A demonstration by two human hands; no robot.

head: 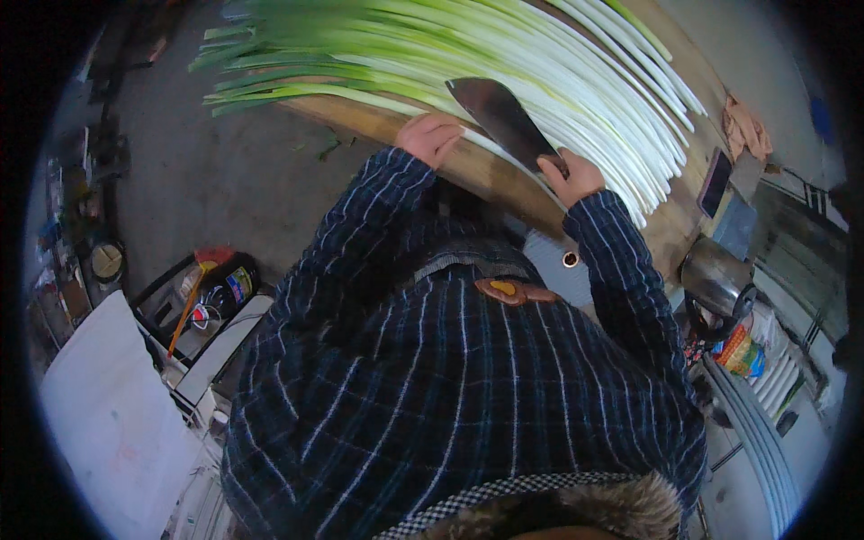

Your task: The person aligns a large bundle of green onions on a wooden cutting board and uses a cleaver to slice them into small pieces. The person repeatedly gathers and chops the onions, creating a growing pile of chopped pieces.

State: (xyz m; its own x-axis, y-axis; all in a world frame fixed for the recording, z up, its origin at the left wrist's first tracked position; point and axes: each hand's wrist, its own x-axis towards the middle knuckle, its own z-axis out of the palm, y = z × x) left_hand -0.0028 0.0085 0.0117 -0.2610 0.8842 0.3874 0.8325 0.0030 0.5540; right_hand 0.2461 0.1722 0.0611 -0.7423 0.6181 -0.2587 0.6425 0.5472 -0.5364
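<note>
Long leeks or large green onions lie side by side in a wide layer on a wooden board. Their dark green tops point left and their white ends point right. My left hand has its fingers closed around the nearest stalk at the board's front edge. In my right hand is the handle of a broad dark-bladed knife. Its blade points up and left and lies over the near stalks; whether it touches them I cannot tell.
A mobile phone and a crumpled tan cloth lie at the board's right end. Nearer stands a metal kettle with a dark handle. At left, a dark bottle rests near a white panel. Green scraps lie on the floor.
</note>
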